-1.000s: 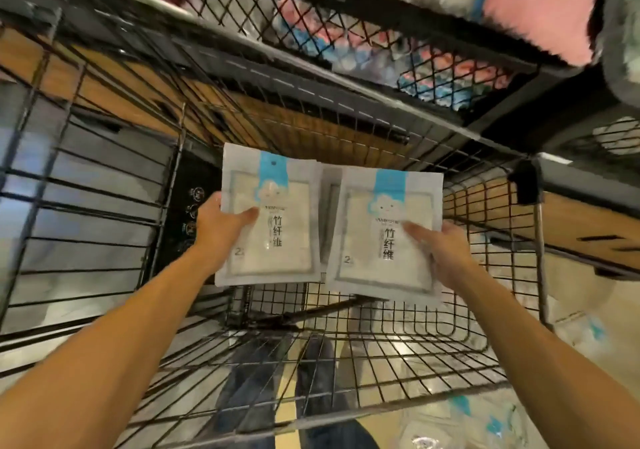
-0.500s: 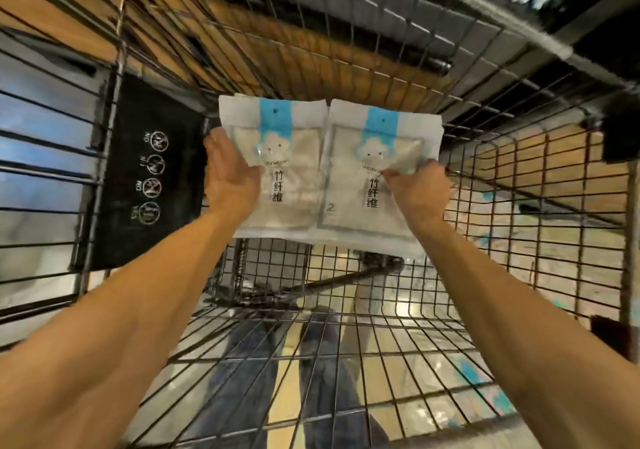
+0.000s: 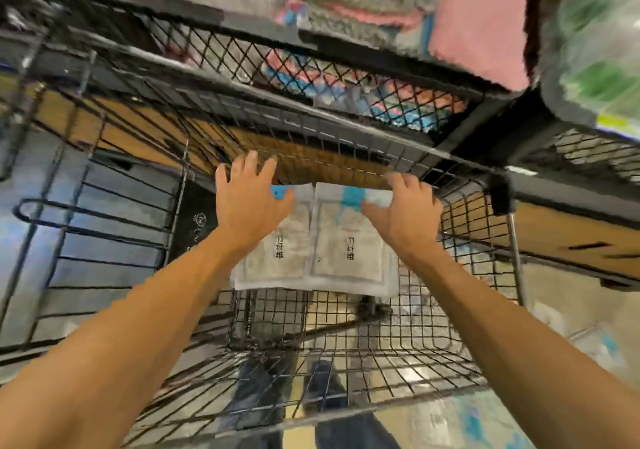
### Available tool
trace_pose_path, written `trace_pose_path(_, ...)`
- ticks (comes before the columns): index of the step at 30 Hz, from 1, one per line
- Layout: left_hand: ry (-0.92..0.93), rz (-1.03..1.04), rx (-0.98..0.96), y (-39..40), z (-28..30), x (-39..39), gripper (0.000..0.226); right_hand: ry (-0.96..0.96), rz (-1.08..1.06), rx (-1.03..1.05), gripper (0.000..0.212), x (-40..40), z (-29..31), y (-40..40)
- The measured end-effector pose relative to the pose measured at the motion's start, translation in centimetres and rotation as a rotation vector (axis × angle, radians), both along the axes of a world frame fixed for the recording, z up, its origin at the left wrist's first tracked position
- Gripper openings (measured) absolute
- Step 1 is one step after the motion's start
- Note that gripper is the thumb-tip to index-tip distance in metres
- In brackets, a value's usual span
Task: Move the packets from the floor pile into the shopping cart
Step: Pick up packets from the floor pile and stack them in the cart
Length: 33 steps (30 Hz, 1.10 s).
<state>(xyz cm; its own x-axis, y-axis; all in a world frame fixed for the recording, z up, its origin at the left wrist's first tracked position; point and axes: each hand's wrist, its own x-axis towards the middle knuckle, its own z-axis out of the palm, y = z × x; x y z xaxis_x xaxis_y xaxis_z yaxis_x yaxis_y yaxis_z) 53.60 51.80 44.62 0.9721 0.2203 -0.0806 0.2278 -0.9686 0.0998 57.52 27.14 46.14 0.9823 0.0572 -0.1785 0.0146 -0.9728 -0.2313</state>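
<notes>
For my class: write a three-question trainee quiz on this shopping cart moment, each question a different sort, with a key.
1. True or false: the left hand grips a packet.
2. How many white packets with blue tabs lie side by side in the shopping cart? A) one B) two C) four
3. Fill in: the packets' far edges rest against the cart's ____ wall.

Key: 1. False: its fingers are spread above the left packet. 2. B; the right hand hovers over the right packet. 3. Far (front).

- The black wire shopping cart [image 3: 398, 351] carried two white packets [image 3: 343, 240] with blue tops, side by side, against its far wall.
- More blurred packets [image 3: 595, 344] lay on the floor [image 3: 540, 317] right of the cart.
</notes>
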Motion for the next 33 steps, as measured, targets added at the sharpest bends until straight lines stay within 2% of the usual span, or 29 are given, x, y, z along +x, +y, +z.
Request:
trace_pose_path(11, -0.188, -0.015, 0.081, -0.8, 25.5, 0.8, 0.071, -0.254, 0.092, -0.010, 0.074, 0.5, 24.0, -0.1)
trace_pose_path(16, -0.385, -0.029, 0.128, -0.4, 33.8, -0.4, 0.061, -0.307, 0.073, 0.011, 0.075, -0.3, 33.0, -0.5)
trace_pose_path(18, -0.375, -0.038, 0.120, -0.2, 36.4, -0.5, 0.060, -0.333, 0.062, -0.003, 0.075, -0.9, 35.8, -0.7)
trace_pose_path(26, -0.384, -0.274, 0.139, -1.9, 43.3, -0.5, 0.066, -0.430, -0.155, -0.069, 0.068, -7.3, 42.3, -3.5)
trace_pose_path(31, -0.370, -0.496, 0.102, -6.3, 43.3, -2.5, 0.066, -0.376, -0.376, -0.165, 0.080, -14.9, 42.5, -7.1)
trace_pose_path(33, -0.347, -0.604, 0.069, -9.2, 42.7, -4.3, 0.065, -0.357, -0.467, -0.164, 0.072, -18.7, 41.9, -9.0)
